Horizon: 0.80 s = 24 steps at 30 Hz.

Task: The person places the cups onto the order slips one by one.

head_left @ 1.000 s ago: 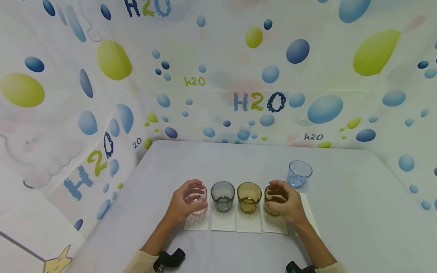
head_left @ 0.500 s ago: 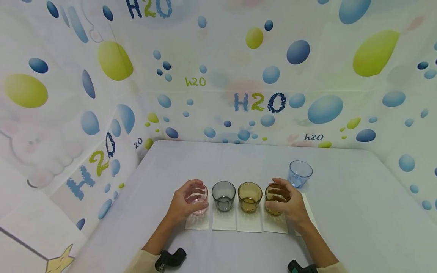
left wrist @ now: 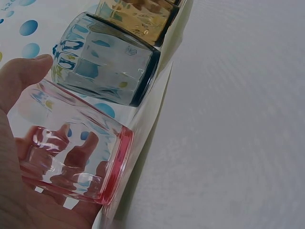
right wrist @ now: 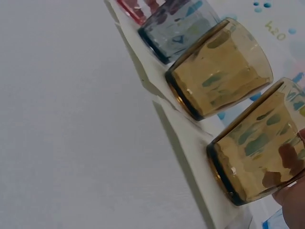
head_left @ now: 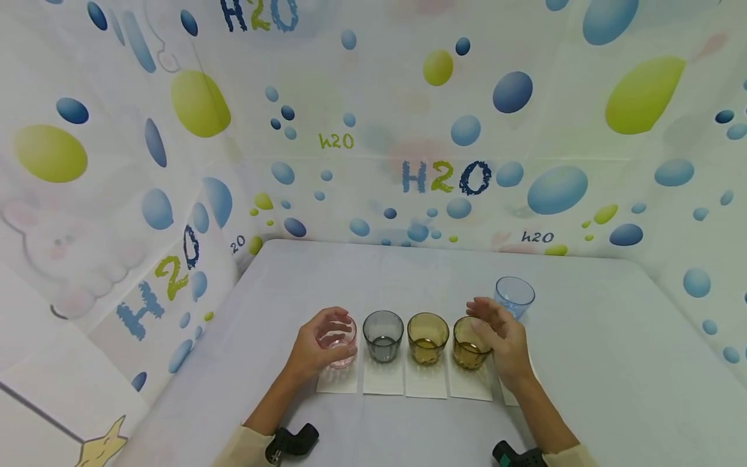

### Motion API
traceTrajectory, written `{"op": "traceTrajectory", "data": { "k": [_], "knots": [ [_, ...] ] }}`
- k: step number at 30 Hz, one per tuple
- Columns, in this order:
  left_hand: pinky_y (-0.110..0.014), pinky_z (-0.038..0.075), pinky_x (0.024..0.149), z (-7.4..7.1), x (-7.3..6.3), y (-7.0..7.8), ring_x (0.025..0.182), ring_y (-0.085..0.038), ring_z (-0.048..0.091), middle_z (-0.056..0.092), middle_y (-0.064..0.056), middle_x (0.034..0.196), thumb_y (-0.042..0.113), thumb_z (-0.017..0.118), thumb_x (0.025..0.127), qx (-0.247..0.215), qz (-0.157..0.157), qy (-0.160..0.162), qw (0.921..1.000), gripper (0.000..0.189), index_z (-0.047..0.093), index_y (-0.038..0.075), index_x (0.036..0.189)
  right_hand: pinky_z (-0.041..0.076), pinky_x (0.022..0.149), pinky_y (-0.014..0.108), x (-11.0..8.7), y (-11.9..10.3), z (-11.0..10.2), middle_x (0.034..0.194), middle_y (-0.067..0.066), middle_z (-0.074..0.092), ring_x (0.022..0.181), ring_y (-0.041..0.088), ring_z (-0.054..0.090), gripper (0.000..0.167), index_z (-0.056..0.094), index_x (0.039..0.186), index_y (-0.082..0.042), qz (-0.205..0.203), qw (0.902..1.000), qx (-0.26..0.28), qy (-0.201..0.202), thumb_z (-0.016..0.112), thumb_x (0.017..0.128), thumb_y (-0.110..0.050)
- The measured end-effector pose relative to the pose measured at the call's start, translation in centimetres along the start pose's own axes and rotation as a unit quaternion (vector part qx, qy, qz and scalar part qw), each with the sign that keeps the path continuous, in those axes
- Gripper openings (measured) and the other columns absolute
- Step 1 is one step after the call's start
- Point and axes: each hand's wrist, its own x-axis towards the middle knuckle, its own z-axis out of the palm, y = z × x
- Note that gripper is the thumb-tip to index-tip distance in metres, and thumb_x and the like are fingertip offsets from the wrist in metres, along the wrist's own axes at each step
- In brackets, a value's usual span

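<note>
In the head view my left hand [head_left: 318, 344] is curled round a pink glass [left wrist: 119, 164], thumb on the near side and fingers behind. The glass stands upright on a pale paper strip. My right hand [head_left: 509, 347] is at the right side of an amber glass [head_left: 468, 353], its fingers loosely spread and its thumb overlapping the rim. Between the hands stand a grey glass [head_left: 383, 340] and another amber glass [head_left: 428, 344], each upright on its own strip. In the right wrist view my fingertips [right wrist: 295, 205] show at the lower right, beside the amber glass.
A pale blue glass [head_left: 513, 297] stands behind my right hand, off the strips. Another paper strip [head_left: 509, 391] lies partly under my right hand. The white-covered table [head_left: 607, 363] meets a wall printed with coloured dots [head_left: 557, 189].
My right hand has loosened from round the right amber glass and shifted right and slightly back, uncovering more of it. My left hand stays round the pink glass.
</note>
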Motion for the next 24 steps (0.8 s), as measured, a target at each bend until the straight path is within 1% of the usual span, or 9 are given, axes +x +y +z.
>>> {"op": "traceTrajectory", "data": {
  "k": [2,6,10,14,17,21,24],
  "knots": [
    [-0.044,0.056,0.097,0.0,0.1,0.0,0.113,-0.04,0.063,0.064,-0.019,0.121,0.004,0.084,0.078,0.001,0.003,-0.001,1.0,0.06,0.055,0.001,0.13,0.052,0.096,0.021,0.3,-0.2,-0.1,0.126,0.02,0.064,0.118,0.026,0.062,0.036,0.052,0.133,0.01,-0.02,0.9997,0.009,0.008,0.057,0.099,-0.001],
    [-0.043,0.056,0.098,0.0,0.0,0.0,0.114,-0.038,0.063,0.064,-0.018,0.121,0.003,0.084,0.077,-0.001,0.0,-0.002,1.0,0.059,0.056,0.005,0.13,0.053,0.094,0.021,0.8,-0.6,-0.4,0.124,0.02,0.064,0.118,0.025,0.062,0.033,0.053,0.13,0.013,-0.053,0.9982,0.016,0.021,0.055,0.099,0.002],
    [-0.042,0.056,0.099,0.0,0.0,0.1,0.114,-0.036,0.063,0.064,-0.015,0.121,0.003,0.084,0.077,-0.002,-0.003,-0.002,1.0,0.061,0.057,0.006,0.131,0.054,0.093,0.02,1.2,-0.8,-0.5,0.123,0.02,0.064,0.118,0.025,0.061,0.03,0.055,0.127,0.013,-0.068,0.9969,0.016,0.037,0.055,0.098,0.003],
    [-0.041,0.055,0.099,0.1,-0.1,0.1,0.114,-0.036,0.063,0.064,-0.014,0.122,0.004,0.084,0.077,-0.004,-0.004,-0.002,1.0,0.061,0.057,0.007,0.132,0.053,0.095,0.02,1.5,-0.8,-0.6,0.123,0.025,0.062,0.118,0.024,0.061,0.03,0.053,0.125,0.017,-0.08,0.9956,0.016,0.047,0.054,0.098,0.003],
    [-0.041,0.055,0.099,0.1,-0.1,0.0,0.115,-0.036,0.063,0.064,-0.015,0.122,0.005,0.084,0.077,-0.004,-0.004,-0.002,1.0,0.061,0.057,0.008,0.132,0.052,0.097,0.021,1.8,-0.8,-0.6,0.122,0.024,0.062,0.118,0.025,0.061,0.031,0.052,0.124,0.02,-0.094,0.9939,0.017,0.056,0.054,0.097,0.005],
    [-0.044,0.055,0.099,0.1,0.0,0.0,0.115,-0.036,0.063,0.064,-0.015,0.122,0.005,0.084,0.077,-0.004,-0.004,-0.003,1.0,0.063,0.055,0.002,0.133,0.052,0.099,0.022,2.3,-0.9,-0.6,0.122,0.023,0.061,0.118,0.028,0.059,0.032,0.053,0.123,0.021,-0.111,0.9908,0.025,0.075,0.056,0.093,0.009],
    [-0.044,0.055,0.099,0.0,-0.1,0.0,0.115,-0.037,0.063,0.064,-0.015,0.122,0.005,0.084,0.077,-0.005,-0.003,-0.003,1.0,0.066,0.053,-0.003,0.134,0.051,0.099,0.022,2.5,-1.0,-0.6,0.123,0.02,0.061,0.119,0.027,0.059,0.034,0.052,0.125,0.02,-0.111,0.9899,0.032,0.082,0.056,0.092,0.011]
  ]
}}
